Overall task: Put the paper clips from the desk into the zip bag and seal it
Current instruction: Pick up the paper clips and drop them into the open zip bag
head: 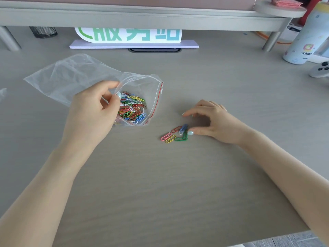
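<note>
**A grey desk under a raised shelf**

From my remote seat I see a pale grey wood-grain desk [178, 175] filling the view. Well beyond the fingers, a light grey riser shelf [142, 18] spans the back on round legs. Under it stands a white sign with green and blue characters [130, 35] on a lilac base, with a black mesh cup [43, 32] further left. Far right of the fingers stand a pale blue printed bottle [306, 38] and a white controller [320, 69]. A strip of floor [284, 240] shows at the near right corner. Light is soft, even.
</note>
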The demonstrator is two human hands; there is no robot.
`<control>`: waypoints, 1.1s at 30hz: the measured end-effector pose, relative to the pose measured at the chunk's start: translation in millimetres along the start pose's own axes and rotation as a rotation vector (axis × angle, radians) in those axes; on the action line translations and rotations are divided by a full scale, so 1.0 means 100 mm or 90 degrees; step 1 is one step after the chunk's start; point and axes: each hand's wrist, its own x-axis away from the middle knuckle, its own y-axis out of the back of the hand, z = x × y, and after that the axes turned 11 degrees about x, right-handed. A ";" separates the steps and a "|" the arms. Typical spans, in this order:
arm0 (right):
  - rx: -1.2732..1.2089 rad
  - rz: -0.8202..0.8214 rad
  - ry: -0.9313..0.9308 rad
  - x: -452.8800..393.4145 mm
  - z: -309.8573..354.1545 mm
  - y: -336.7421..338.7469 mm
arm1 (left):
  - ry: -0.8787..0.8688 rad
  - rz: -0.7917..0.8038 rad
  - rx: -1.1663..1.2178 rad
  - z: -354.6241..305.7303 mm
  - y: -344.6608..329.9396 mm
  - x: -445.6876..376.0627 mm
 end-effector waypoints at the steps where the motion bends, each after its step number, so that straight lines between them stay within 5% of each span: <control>1: -0.005 0.002 0.008 -0.02 0.02 -0.02 | -0.002 -0.002 0.000 0.00 0.00 0.00; 21: -0.187 0.038 0.049 -0.06 0.23 -0.02 | -0.001 0.002 0.003 0.04 0.00 -0.01; 33: 0.093 -0.011 0.093 0.02 0.41 0.09 | -0.001 -0.002 0.005 0.04 0.01 -0.01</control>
